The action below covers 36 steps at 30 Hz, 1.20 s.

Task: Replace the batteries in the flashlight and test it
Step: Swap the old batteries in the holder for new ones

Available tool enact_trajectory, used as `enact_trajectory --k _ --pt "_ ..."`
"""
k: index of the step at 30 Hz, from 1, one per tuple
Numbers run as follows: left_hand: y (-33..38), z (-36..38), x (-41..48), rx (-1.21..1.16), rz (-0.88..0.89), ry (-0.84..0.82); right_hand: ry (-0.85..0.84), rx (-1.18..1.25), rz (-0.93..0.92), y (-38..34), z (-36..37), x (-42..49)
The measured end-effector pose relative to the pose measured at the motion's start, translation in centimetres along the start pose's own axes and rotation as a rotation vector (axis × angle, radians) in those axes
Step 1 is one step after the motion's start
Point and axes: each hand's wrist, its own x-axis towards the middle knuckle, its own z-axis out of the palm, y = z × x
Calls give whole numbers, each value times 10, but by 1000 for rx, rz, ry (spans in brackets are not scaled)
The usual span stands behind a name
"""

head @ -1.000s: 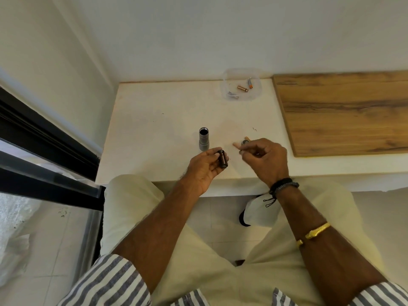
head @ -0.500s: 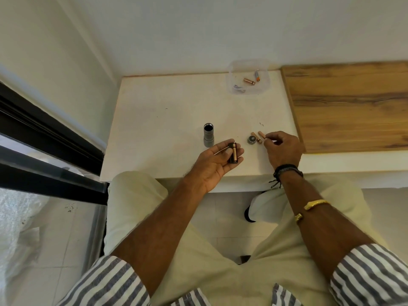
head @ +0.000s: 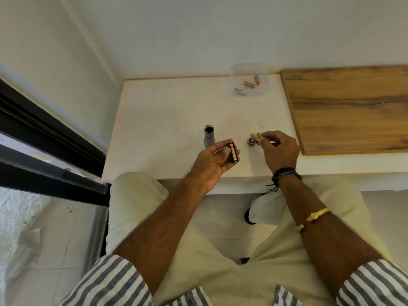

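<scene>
The grey flashlight body (head: 209, 139) stands upright on the white table (head: 163, 120), its open end facing up. My left hand (head: 210, 166) is just right of it, palm up, holding a black battery carrier (head: 233, 153) with a copper battery in it. The round tail cap (head: 251, 141) lies on the table further right. Two loose copper batteries (head: 256, 137) lie side by side against the cap. My right hand (head: 280, 151) pinches the end of the right-hand one with its fingertips.
A clear plastic container (head: 263, 89) at the back of the table holds two more batteries (head: 249, 84) and a small metal piece. A wooden board (head: 353, 107) covers the table's right side. A black window frame (head: 44, 140) runs along the left. My knees are below the table's front edge.
My right hand has moved right and set the tail cap and loose batteries on the table. My left hand has turned palm up, showing the carrier.
</scene>
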Motion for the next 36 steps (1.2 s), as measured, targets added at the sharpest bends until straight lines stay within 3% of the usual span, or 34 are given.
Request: enact_trajectory --k 4,7,24,36 --pt "-1 1 1 168 92 83 -280 321 162 -20 -2 -25" --pt "-3 2 -1 249 150 78 -413 376 238 -27 -2 -40" --pt "-8 2 -7 589 337 45 -554 640 509 -33 -6 -43" --pt "-13 5 -6 631 392 41 -576 715 648 -38 -5 -40"
